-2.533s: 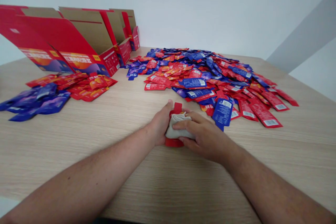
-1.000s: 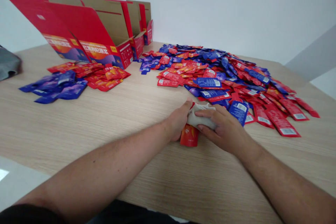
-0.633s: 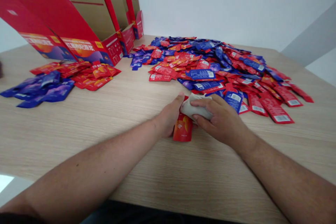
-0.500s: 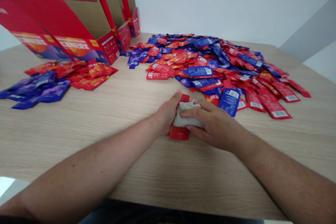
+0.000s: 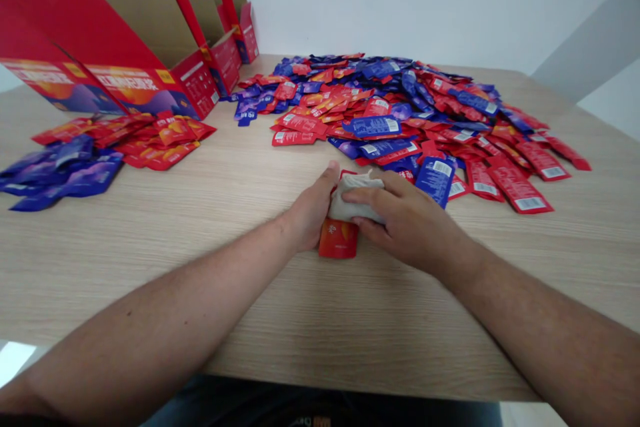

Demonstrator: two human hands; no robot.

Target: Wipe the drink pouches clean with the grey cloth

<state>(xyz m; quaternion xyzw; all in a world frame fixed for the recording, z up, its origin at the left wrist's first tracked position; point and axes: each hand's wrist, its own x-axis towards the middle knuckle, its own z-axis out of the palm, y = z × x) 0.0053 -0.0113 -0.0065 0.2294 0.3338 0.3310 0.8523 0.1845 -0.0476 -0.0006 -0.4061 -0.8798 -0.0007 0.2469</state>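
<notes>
In the head view a red sachet (image 5: 339, 240) is between my hands over the middle of the table. My left hand (image 5: 313, 210) grips it along its left side, thumb pointing up and away from me. A folded whitish cloth (image 5: 353, 203) is held in my right hand (image 5: 400, 213) and presses on the sachet's face, covering its middle. The lower end of the sachet shows below the cloth. My right fingers curl over the cloth; the left fingers are mostly hidden behind the sachet.
A large heap of red and blue sachets (image 5: 380, 107) spreads across the back of the table (image 5: 240, 307). At the left lie smaller piles of red sachets (image 5: 160, 137) and blue sachets (image 5: 65, 173). Behind them stand open red cardboard boxes (image 5: 145, 83) with raised flaps.
The cloth has moved slightly up the sachet, so more of the sachet's lower face shows. Both hands stay closed on their things. The whole view has shifted slightly.
</notes>
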